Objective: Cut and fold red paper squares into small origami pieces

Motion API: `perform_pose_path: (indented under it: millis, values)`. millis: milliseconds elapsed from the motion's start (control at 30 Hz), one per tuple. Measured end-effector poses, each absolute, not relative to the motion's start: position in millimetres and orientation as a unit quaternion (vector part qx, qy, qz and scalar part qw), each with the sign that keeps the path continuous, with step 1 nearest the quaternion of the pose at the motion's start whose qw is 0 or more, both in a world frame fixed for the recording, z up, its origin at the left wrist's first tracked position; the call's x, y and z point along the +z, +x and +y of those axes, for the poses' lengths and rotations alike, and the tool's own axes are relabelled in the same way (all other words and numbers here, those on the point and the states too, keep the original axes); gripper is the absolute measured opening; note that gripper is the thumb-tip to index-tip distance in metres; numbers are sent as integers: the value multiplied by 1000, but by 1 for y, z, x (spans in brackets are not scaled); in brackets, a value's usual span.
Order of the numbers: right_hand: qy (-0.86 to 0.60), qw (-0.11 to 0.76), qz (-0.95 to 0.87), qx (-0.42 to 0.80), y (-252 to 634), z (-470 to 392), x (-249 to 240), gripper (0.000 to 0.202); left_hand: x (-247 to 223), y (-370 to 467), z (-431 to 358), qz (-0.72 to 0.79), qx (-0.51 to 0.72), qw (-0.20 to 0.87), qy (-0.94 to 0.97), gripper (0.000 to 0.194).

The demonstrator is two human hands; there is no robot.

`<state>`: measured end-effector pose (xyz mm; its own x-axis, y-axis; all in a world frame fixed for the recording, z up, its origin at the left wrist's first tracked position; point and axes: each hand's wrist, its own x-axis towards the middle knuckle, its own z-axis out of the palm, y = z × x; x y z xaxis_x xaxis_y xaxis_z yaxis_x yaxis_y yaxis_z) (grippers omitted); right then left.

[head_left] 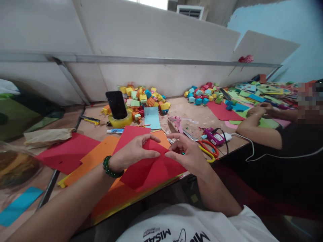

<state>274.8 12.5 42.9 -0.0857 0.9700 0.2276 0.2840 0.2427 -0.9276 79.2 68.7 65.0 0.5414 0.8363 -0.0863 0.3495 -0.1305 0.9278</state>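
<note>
A sheet of red paper, creased near its middle, is pinched between both hands at the table's front edge. My left hand, with a green bead bracelet at the wrist, grips it between thumb and curled fingers. My right hand holds the same sheet close beside the left, thumb and fingers pinched. Under and behind it lie more red paper and orange paper. Scissors with orange and yellow handles lie just right of my right hand.
A phone leans upright in a tape roll. Behind it is a pile of small folded paper cubes; another pile sits farther right. A pink glue gun and purple power strip lie near. A co-worker's arm rests at right.
</note>
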Motion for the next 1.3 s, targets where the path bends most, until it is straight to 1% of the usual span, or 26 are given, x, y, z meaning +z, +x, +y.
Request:
perform_pose_path:
  millis: [67,100,267,433,533,667,867,1033,1167,1300]
  values:
    - [-497,448,-642,373,274,13,42,42,62,79,69,427,244,505,709,46]
    - [-499,442,-644,375,274,13,42,42,61,78,69,430,240,505,709,47]
    - [-507,422,-652,373,271,13,42,42,55,74,73,408,229,522,713,35]
    - [-507,413,-672,348,268,15,39,40,48,71,78,420,249,502,714,41]
    - [-503,399,-684,346,265,18,38,40,48,70,79,405,232,529,708,33]
    - [-499,404,-686,342,261,23,38,38,51,70,76,393,202,581,683,23]
    - [-491,420,-688,331,259,21,39,36,53,70,75,396,180,586,683,19]
    - [-480,415,-706,315,255,19,37,36,52,68,76,373,199,540,728,20]
    - [-474,406,-729,282,252,18,36,38,54,67,76,350,194,487,776,20]
    - [-460,406,-749,249,253,16,34,39,59,67,72,356,201,456,791,22]
